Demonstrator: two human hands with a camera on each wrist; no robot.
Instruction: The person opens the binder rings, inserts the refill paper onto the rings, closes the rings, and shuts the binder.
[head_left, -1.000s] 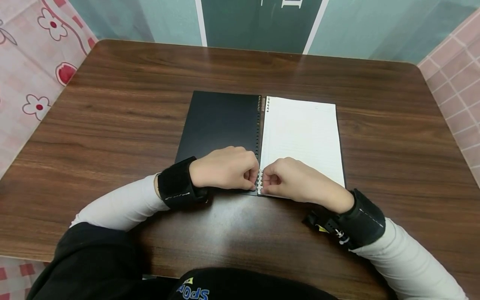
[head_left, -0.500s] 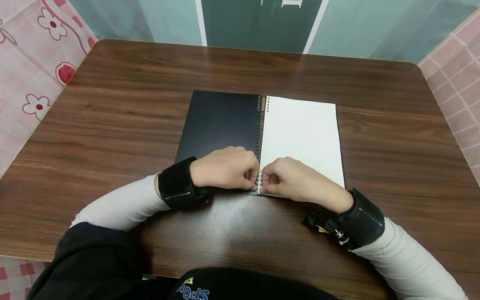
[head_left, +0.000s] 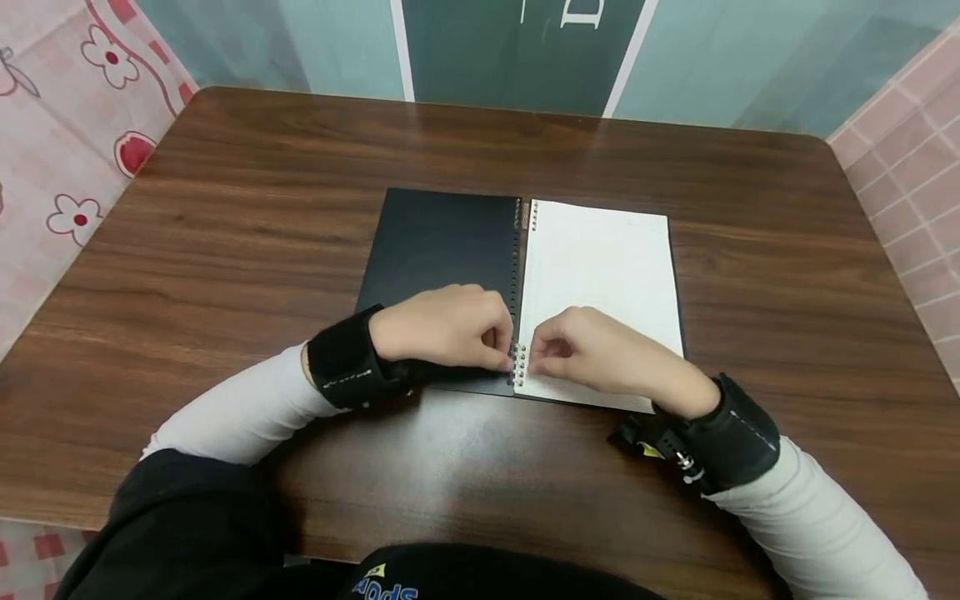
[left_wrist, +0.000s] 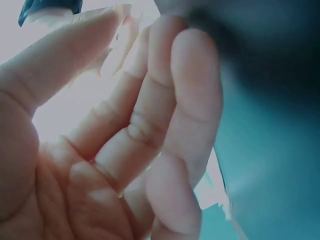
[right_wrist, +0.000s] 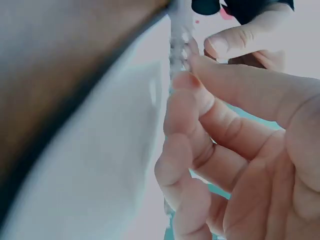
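A: What is seen on the counter (head_left: 225,250)?

B: An open ring-bound notebook (head_left: 600,258) is laid flat near the middle of the dark wood counter, its black cover (head_left: 442,242) spread to the left and a white lined page to the right. The binding rings (head_left: 517,360) are run down the spine between the two.

A: How are the hands placed?

B: Both are brought together at the near end of the spine. The left hand (head_left: 450,329) is rested on the black cover, its fingers curled and its fingertips pinched on the rings. The right hand (head_left: 592,350) is laid on the white page, its fingertips likewise pinched on the rings from the other side.

A: Is that confirmed from the wrists?

B: In the right wrist view the thumb and forefinger of the right hand (right_wrist: 240,150) are shown closed on the rings (right_wrist: 179,40). In the left wrist view the left hand (left_wrist: 110,140) is seen curled, but what is held is too blurred to be told.
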